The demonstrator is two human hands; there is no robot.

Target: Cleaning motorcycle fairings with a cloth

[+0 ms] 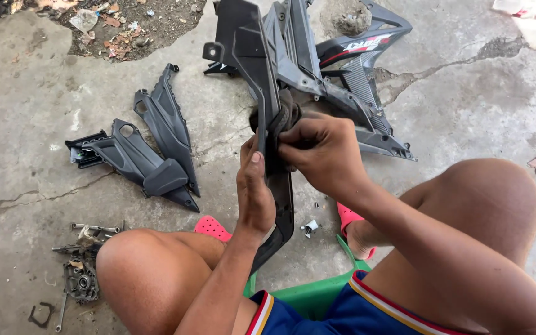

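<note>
So the person is sitting low on a green plastic stool (317,294) with knees spread wide, and that gives room to stand a long, narrow black plastic motorcycle fairing panel (278,186) upright between the legs. The left hand (254,189) is wrapped around the panel's lower half with the thumb up along its edge, basically acting as a clamp so the thing doesn't wobble. The right hand (322,152) is closed on a dark, bunched-up cloth rag (283,115) and presses it against the panel just above the left hand. The two hands are close together, almost touching, both locked onto the same piece. Holding it vertical like that looks like the easy way to get the rag along the whole length.

Past the hands, further out on the cracked grey concrete floor (466,93), there's a bigger pile of black and grey fairing pieces with a red stripe (342,62), lying flat and out of the way. Off to the left of the left hand sit two smaller dark grey moulded plastic covers (150,155), stacked loosely against each other. Down by the left knee there's a greasy heap of metal engine bits and wrenches (82,267). Pink rubber sandals (212,227) show under the legs, planted either side of the panel's bottom end
</note>
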